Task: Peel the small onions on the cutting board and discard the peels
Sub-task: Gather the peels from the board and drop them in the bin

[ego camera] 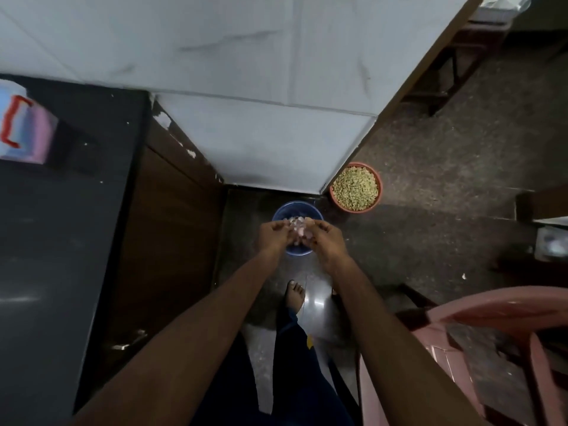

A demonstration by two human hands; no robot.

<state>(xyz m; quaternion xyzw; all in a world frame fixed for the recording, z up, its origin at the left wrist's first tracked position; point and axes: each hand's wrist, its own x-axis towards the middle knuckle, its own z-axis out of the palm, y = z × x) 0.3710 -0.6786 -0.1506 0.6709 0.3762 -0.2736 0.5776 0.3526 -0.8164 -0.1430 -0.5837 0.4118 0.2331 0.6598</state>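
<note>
I am looking straight down at the floor. A blue bin (297, 210) stands on the dark floor by the wall corner. My left hand (273, 233) and my right hand (326, 236) are held together just above the bin. Between them they cup a bunch of pale pink onion peels (296, 224), with fingers curled round it. Whether peels lie inside the bin is hidden by my hands. No cutting board or onions are in view.
An orange bowl of yellowish grains (356, 188) sits on the floor right of the bin. A black countertop (55, 241) with dark cabinets runs along the left. A pink plastic chair (491, 348) stands at lower right. My bare foot (295, 295) is behind the bin.
</note>
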